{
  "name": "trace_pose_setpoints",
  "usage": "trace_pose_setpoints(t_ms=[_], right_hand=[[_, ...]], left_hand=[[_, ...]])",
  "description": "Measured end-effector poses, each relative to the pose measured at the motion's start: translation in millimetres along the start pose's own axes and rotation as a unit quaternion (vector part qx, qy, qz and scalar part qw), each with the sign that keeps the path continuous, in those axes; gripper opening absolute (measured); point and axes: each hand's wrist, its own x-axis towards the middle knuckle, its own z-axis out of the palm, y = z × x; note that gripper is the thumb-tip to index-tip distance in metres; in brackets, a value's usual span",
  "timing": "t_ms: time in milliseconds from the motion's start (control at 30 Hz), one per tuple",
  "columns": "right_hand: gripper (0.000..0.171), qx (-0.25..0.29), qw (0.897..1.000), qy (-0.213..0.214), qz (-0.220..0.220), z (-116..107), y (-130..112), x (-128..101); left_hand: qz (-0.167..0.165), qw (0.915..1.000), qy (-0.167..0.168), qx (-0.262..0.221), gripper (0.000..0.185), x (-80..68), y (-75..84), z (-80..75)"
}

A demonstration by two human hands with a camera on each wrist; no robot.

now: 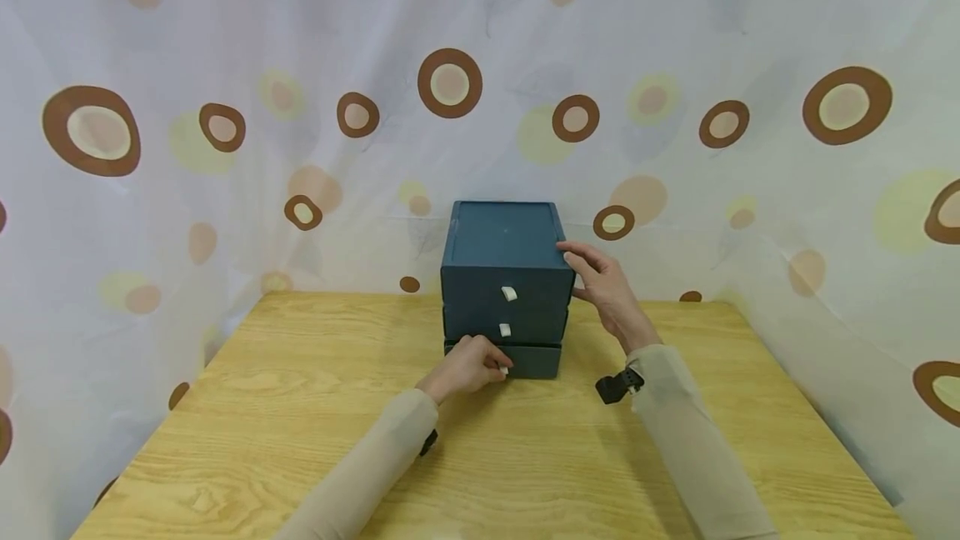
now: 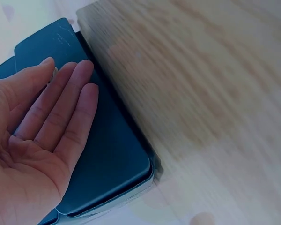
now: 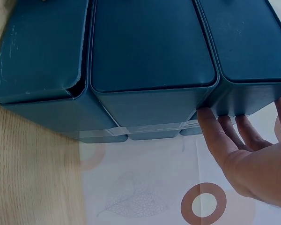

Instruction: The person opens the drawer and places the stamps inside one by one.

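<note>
A dark teal drawer box point(image 1: 506, 232) stands on the table, with three drawers stacked one over another. My left hand point(image 1: 468, 367) is at the bottom drawer point(image 1: 536, 362), its thumb and index finger pinching the small white pull tab point(image 2: 54, 75). That drawer's front stands slightly out, and a dark gap shows along its top edge. My right hand point(image 1: 606, 290) steadies the box's upper right side, fingertips point(image 3: 205, 112) against the side wall and fairly straight. White tabs also show on the top drawer point(image 1: 480, 294) and the middle drawer point(image 1: 472, 325).
The wood-grain table point(image 1: 315, 407) extends around the box. Behind it hangs a white curtain point(image 1: 495, 165) with brown rings and pale dots. Clear tape point(image 3: 150, 127) runs across the box's side. A black wrist device point(image 1: 619, 386) sits at the right sleeve.
</note>
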Motion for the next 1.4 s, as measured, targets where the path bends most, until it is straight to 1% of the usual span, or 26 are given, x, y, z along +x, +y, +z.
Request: trace_pose_setpoints(t_ms=[233, 367, 633, 800, 933, 1033, 1200, 1333, 1400], right_hand=[[0.048, 0.0, 1.0, 0.0, 0.005, 1.8, 4.1, -0.3], [0.049, 0.005, 1.0, 0.001, 0.006, 2.2, 1.5, 1.1], [0.048, 0.01, 1.0, 0.003, 0.011, 2.2, 0.2, -0.1], [0.048, 0.008, 1.0, 0.005, 0.008, 1.4, 1.0, 0.5], [0.047, 0.01, 1.0, 0.006, 0.012, 0.3, 1.4, -0.1], [0.047, 0.008, 1.0, 0.009, 0.02, 0.0, 1.1, -0.3], [0.05, 0.001, 1.0, 0.005, 0.017, 2.5, -2.5, 0.4], [0.051, 0.002, 1.0, 0.003, 0.012, 4.4, -4.2, -2.4], [0.051, -0.005, 1.0, 0.001, 0.008, 4.8, -2.8, -4.2]], left_hand=[[-0.006, 0.9999, 0.011, -0.011, 0.021, 1.4, -4.4, 2.7], [-0.009, 0.9998, 0.014, -0.011, 0.02, 4.1, -4.3, 1.2], [-0.004, 1.0, 0.006, 0.002, 0.021, 5.0, -4.8, -0.5], [0.0, 1.0, 0.005, -0.001, 0.022, 4.8, -4.6, -0.9], [0.007, 0.9999, -0.009, -0.008, 0.025, 3.4, -5.7, -0.5], [0.016, 0.9997, -0.014, -0.012, 0.029, 0.4, -7.7, -1.6], [0.022, 0.9992, 0.017, -0.03, 0.03, -10.5, -11.1, -9.5], [0.04, 0.996, 0.037, -0.071, 0.028, -22.4, -15.0, -19.8], [0.041, 0.9932, 0.047, -0.099, 0.027, -29.2, -16.2, -26.0]])
